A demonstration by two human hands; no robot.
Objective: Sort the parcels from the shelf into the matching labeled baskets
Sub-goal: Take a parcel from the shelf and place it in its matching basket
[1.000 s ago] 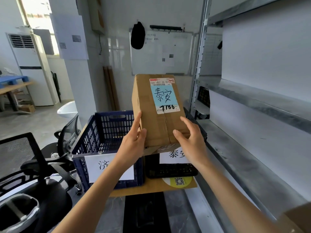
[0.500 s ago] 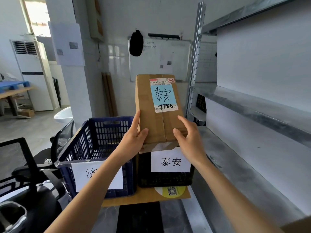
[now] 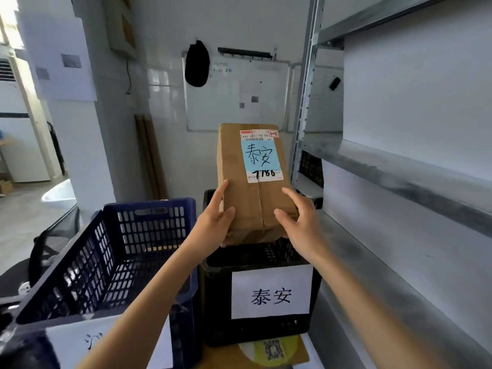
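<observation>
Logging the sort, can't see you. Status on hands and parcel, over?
Left hand and right hand both grip the brown cardboard parcel, blue label 泰安. Parcel held over black plastic basket labelled 泰安. Nothing seen in the way.

I've got the brown cardboard parcel (image 3: 239, 187), blue note (image 3: 261, 155) reading 泰安, tilted just above the black basket (image 3: 217, 302) labelled 泰安.

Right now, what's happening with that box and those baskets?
A person is sorting parcels. The left hand and the right hand grip the lower end of a cardboard parcel, holding it over the black basket. Its blue note shows the same characters as the basket's white label, so it seems headed there, but it is not in yet. A blue basket stands alongside, to the left.
</observation>
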